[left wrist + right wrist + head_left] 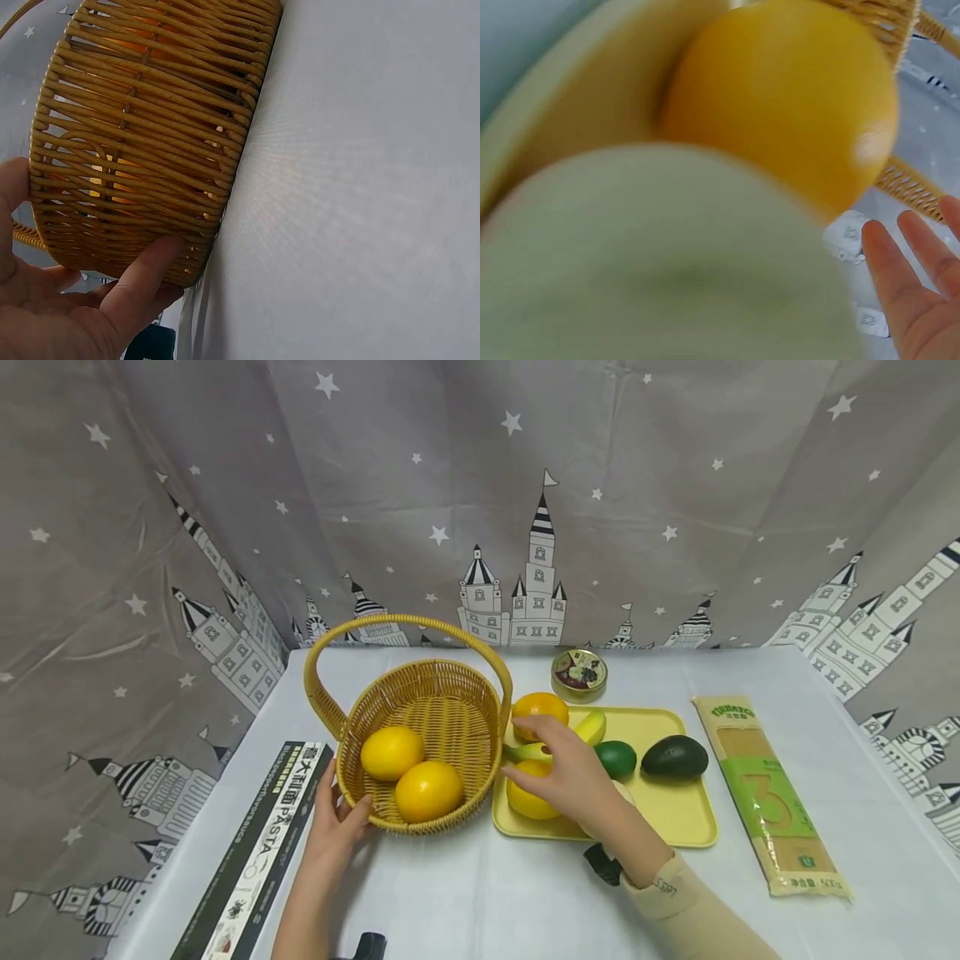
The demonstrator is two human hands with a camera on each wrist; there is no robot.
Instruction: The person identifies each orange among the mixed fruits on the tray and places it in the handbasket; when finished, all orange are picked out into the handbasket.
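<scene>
My left hand (337, 827) holds the front left side of a wicker basket (150, 142), with fingers and thumb against its outer wall. Inside lie two smooth yellow-orange fruits, the left one (392, 753) touching the right one (429, 792). Over the left part of a yellow tray (660, 827), my right hand (566, 772) is spread with nothing in its grasp. Under its fingers is another yellow-orange fruit (531, 802), with one more (540, 706) behind. Bananas (590, 727) lie partly hidden by this hand. A pale green fruit (667, 255) fills the near right wrist view.
A dark green avocado (675, 757) and a smaller green fruit (617, 759) share the tray. Behind it stands a round tin (579, 675). A pasta packet (768, 802) lies to the right, a long pasta box (255, 852) to the left. The basket's tall handle (408, 620) arches upward.
</scene>
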